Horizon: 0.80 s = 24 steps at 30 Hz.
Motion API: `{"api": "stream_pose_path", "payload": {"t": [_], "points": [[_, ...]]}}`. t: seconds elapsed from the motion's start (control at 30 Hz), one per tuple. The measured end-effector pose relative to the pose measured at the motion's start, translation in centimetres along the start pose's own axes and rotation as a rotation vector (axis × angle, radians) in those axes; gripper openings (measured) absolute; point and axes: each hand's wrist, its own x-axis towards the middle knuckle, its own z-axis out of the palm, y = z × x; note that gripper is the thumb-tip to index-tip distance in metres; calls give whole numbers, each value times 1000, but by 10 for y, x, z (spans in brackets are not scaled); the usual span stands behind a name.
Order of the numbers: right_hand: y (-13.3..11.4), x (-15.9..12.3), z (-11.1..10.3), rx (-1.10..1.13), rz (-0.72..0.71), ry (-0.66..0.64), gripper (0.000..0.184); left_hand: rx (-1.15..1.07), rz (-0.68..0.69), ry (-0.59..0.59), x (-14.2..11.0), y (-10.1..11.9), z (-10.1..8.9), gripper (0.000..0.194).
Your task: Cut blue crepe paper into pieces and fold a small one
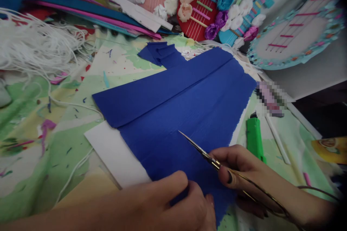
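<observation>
Green-and-cream cloth (40,191) beneath blue paper (173,104), flower-trimmed model instruments (189,26) behind.

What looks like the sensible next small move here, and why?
I'd probably bring the gold-handled metal scissors to an edge of the dark blue crepe-paper sheet and open them: the right hand holds them with blades apparently closed, pointing over the sheet's middle, while the left hand is at its near end.

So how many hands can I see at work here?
2: the left hand, at the near part of the dark blue paper, and the right hand, holding scissors over it. No others show, though some could be out of view.
</observation>
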Motion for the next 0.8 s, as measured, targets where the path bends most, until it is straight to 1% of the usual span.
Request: {"api": "stream_pose_path", "payload": {"t": [0.23, 0.43, 0.6, 0.67, 0.8], "points": [[-4, -3, 2, -15, 14, -13, 58, 15, 66, 11, 1, -7, 0, 22], [-4, 1, 1, -13, 1, -35, 54, -17, 47, -7, 1, -5, 0, 22], [-3, 3, 0, -19, -6, -62, 49, -19, 37, 9, 1, -2, 2, 24], [-5, 4, 0, -33, 2, -55, 49, -14, 18, 5, 1, -1, 2, 22], [-6, 4, 1, -44, -6, -44, 50, -20, 26, 9, 2, -1, 2, 22]]}}
